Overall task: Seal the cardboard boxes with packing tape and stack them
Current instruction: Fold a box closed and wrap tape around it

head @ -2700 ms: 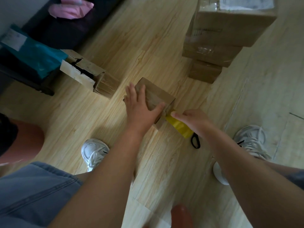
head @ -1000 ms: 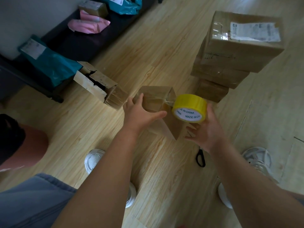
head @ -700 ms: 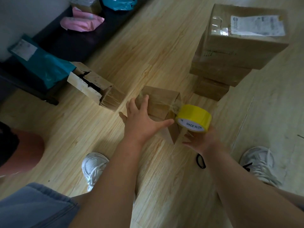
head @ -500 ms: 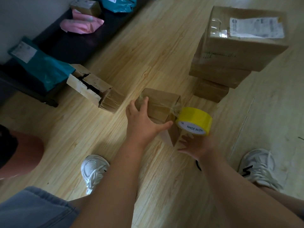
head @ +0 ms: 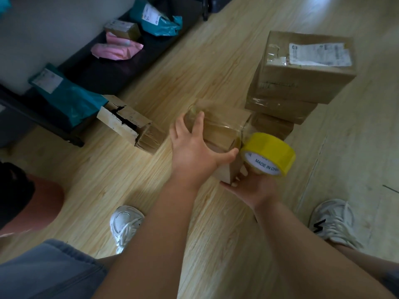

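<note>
Left hand, fingers curled, still grips the small box, now just beside the stack. Right hand cradles the yellow tape roll from below, fingers around it, still against the box's end.

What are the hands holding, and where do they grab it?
Left hand grips the small box across its top; right hand holds the tape roll from underneath.

Your forearms are bare down to the left grip and right grip. At 8 o'clock, your leg wears blue-grey fabric with a stitched seam. You wear white lace-up trainers: left trainer at 7 o'clock, right trainer at 4 o'clock, marked with a black zigzag.
</note>
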A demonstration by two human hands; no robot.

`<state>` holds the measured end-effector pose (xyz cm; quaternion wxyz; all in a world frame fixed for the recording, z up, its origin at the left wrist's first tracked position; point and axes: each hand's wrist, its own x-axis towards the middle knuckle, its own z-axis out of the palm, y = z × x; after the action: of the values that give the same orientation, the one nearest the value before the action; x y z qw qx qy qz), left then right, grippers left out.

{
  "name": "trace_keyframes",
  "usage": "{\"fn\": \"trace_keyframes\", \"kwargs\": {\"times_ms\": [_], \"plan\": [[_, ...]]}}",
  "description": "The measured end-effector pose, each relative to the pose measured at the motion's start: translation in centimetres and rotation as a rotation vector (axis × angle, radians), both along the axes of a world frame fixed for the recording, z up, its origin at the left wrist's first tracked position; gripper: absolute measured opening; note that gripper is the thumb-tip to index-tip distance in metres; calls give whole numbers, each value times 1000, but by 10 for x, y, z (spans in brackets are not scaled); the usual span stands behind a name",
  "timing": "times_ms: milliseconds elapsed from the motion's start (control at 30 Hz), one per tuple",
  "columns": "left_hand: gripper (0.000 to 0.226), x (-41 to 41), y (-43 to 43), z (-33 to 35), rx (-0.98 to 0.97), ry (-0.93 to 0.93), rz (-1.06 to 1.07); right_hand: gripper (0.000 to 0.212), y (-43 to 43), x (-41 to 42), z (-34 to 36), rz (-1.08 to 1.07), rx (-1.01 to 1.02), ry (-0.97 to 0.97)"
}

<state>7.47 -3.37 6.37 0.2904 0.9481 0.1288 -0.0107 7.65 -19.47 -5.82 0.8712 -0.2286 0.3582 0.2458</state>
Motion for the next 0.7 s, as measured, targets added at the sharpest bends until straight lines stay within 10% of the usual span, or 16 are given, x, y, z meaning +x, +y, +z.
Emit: {"fn": "trace_keyframes", "kwargs": {"times_ms": [533, 700], "plan": [[111, -33, 6, -13, -559, 204, 93, 16, -60, -22, 41, 246, -445, 109], [65, -38, 15, -40, -651, 240, 73, 13, -57, -21, 36, 343, -587, 127]]}}
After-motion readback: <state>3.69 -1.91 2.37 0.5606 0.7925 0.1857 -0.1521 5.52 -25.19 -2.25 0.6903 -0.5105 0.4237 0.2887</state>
